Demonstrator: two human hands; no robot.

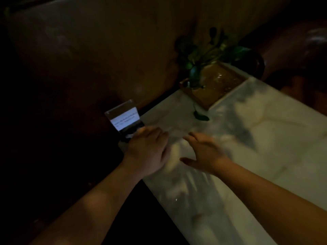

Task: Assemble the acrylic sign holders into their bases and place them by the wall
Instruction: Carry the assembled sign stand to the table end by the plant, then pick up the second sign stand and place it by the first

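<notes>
An acrylic sign holder (124, 119) with a white printed card stands upright at the left end of the pale marble table (265, 147), close to the dark wall. Its dark base is partly hidden behind my left hand (147, 151), whose fingers rest at the holder's foot; I cannot tell whether they grip it. My right hand (203, 152) hovers over the tabletop just right of the left hand, fingers spread, holding nothing. The scene is dim and blurred.
A wooden tray (221, 96) with a leafy green plant (200, 57) sits at the far end of the table against the wall. A fallen leaf (201, 117) lies on the marble near it. Dark padded seating (300, 50) stands beyond at the right.
</notes>
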